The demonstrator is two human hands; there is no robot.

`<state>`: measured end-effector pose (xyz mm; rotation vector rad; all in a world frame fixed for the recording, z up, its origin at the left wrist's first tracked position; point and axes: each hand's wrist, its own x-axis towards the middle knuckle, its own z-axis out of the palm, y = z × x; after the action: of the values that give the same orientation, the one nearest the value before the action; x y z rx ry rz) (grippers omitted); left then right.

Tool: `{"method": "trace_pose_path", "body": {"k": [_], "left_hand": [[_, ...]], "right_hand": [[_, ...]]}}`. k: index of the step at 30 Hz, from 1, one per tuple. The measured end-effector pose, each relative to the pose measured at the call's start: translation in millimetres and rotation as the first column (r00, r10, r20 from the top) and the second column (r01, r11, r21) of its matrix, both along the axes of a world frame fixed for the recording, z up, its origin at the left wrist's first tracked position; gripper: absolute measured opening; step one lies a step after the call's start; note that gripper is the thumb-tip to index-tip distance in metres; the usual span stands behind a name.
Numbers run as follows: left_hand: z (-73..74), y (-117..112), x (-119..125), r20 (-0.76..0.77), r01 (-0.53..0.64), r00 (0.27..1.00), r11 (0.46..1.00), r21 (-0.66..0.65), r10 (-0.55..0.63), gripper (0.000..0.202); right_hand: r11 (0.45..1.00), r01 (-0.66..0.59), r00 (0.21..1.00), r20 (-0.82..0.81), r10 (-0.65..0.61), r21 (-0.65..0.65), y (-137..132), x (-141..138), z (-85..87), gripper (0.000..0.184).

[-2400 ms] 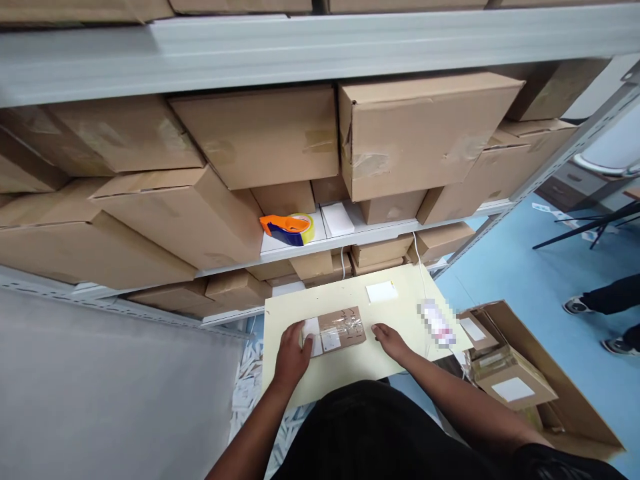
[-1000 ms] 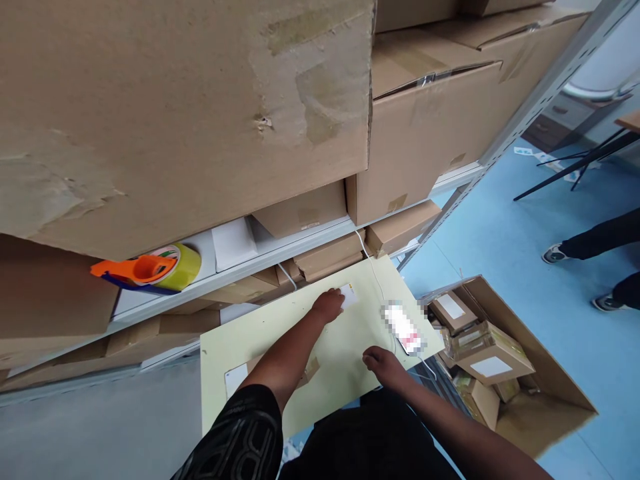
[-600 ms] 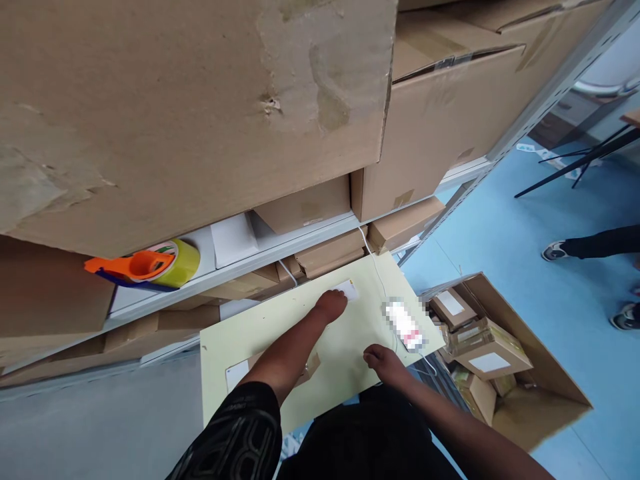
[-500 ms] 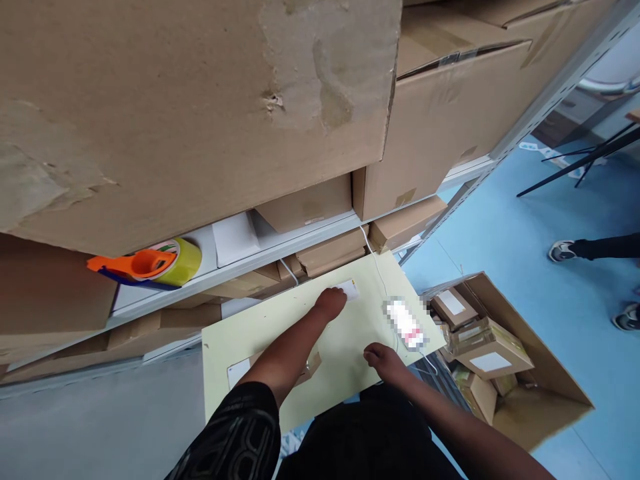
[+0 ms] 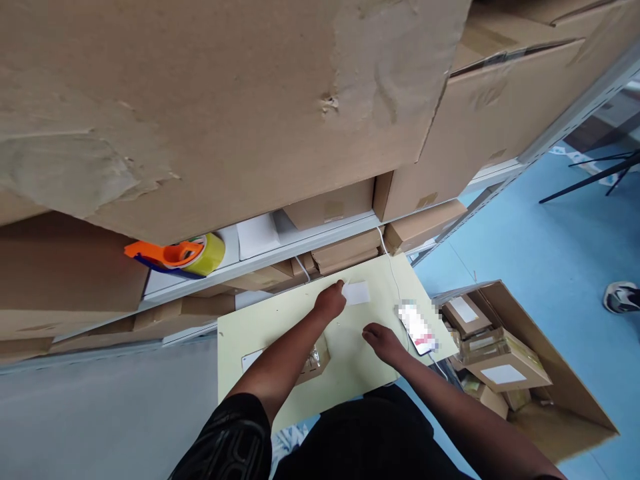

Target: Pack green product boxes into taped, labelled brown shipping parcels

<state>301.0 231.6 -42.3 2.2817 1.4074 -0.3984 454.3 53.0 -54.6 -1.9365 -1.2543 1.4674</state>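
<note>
My left hand (image 5: 330, 301) is over the pale board, its fingers pinched together at the left end of a small white paper slip (image 5: 357, 293). A thin whitish bit shows at the fingertips, too small to make out. My right hand (image 5: 383, 343) hovers over the board's right part with fingers curled and nothing visible in them. Right of it lies a phone (image 5: 417, 330) with a lit, blurred screen and a white cable (image 5: 394, 267). Partly under my left forearm are a small brown box (image 5: 316, 363) with shiny tape and a white-faced flat item (image 5: 250, 360).
The pale board (image 5: 295, 313) stands against a shelf with cardboard boxes (image 5: 225, 100). An orange tape dispenser (image 5: 165, 253) with yellow tape sits on the shelf. To the right, a large open carton (image 5: 565, 427) holds several small parcels. A person's shoe (image 5: 620, 297) shows at far right.
My view has shifted, so the scene sits farther right. My left hand has drawn back to the slip's left end, uncovering more of it. My right hand stays near the phone.
</note>
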Motion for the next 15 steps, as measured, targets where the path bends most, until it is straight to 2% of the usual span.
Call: {"method": "trace_pose_path", "body": {"k": [2, 4, 6, 8, 11, 15], "left_hand": [[2.2, -0.5, -3.8, 0.023, -0.121, 0.992, 0.992, -0.023, 0.122, 0.042], [4.6, -1.3, -8.5, 0.083, -0.275, 0.956, 0.958, -0.081, 0.282, 0.035], [8.1, -2.5, -14.4, 0.155, -0.412, 0.888, 0.898, -0.154, 0.434, 0.028], [12.8, -3.2, -21.2, 0.219, -0.493, 0.823, 0.850, -0.185, 0.525, 0.027], [21.0, -0.1, -31.4, 0.294, -0.554, 0.766, 0.819, -0.149, 0.571, 0.028], [24.8, 12.0, -40.3, 0.283, -0.576, 0.758, 0.807, -0.132, 0.587, 0.026]], "right_hand": [[0.996, -0.049, 0.993, 0.112, 0.040, 0.075, 11.8, -3.1, 0.3, 0.028], [0.974, -0.147, 0.960, 0.262, 0.099, 0.171, 26.5, -7.9, -0.8, 0.031], [0.929, -0.290, 0.893, 0.413, 0.177, 0.230, 44.9, -15.0, -3.2, 0.036], [0.879, -0.424, 0.811, 0.524, 0.261, 0.219, 65.9, -24.2, -7.4, 0.042], [0.838, -0.526, 0.720, 0.602, 0.347, 0.147, 96.1, -38.7, -16.9, 0.052], [0.840, -0.536, 0.688, 0.622, 0.373, 0.090, 119.5, -51.1, -32.1, 0.063]]}}
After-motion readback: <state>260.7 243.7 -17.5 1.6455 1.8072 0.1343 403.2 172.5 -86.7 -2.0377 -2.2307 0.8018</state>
